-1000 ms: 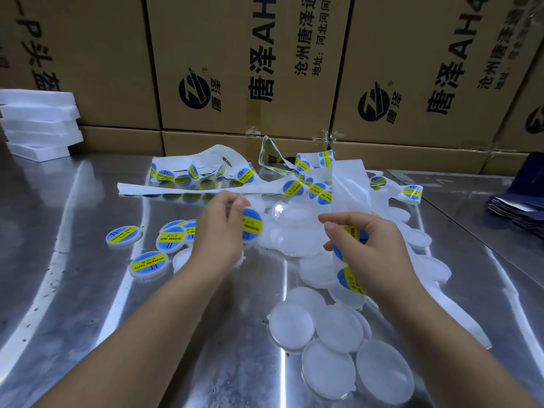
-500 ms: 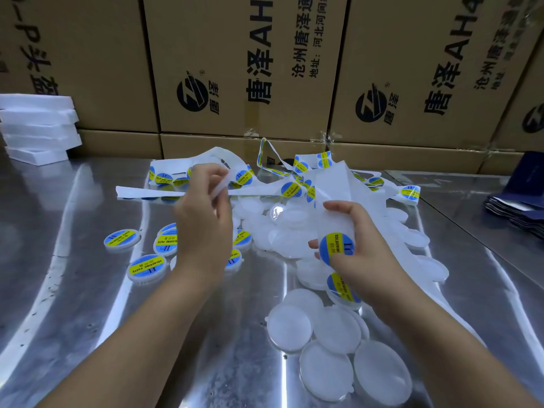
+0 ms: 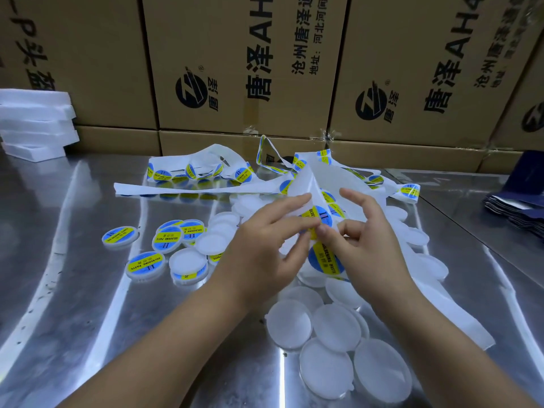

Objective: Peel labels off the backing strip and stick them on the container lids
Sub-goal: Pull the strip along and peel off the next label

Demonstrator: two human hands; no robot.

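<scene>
A long white backing strip (image 3: 188, 188) with round blue-and-yellow labels lies tangled across the steel table (image 3: 73, 290). My right hand (image 3: 371, 245) holds a raised part of the strip between thumb and fingers. My left hand (image 3: 265, 245) pinches the edge of a blue-and-yellow label (image 3: 319, 216) on that raised part. A second label (image 3: 325, 259) sits lower on the same strip. Several labelled lids (image 3: 145, 265) lie at the left. Plain white lids (image 3: 323, 369) are piled near my wrists.
Brown cardboard boxes (image 3: 235, 63) with printed text form a wall at the back. White foam slabs (image 3: 32, 122) are stacked at the far left. Dark blue pouches (image 3: 518, 207) lie at the right edge.
My left hand let go of a labelled lid at the left, then came right to the strip in my right hand. It now pinches a label there.
</scene>
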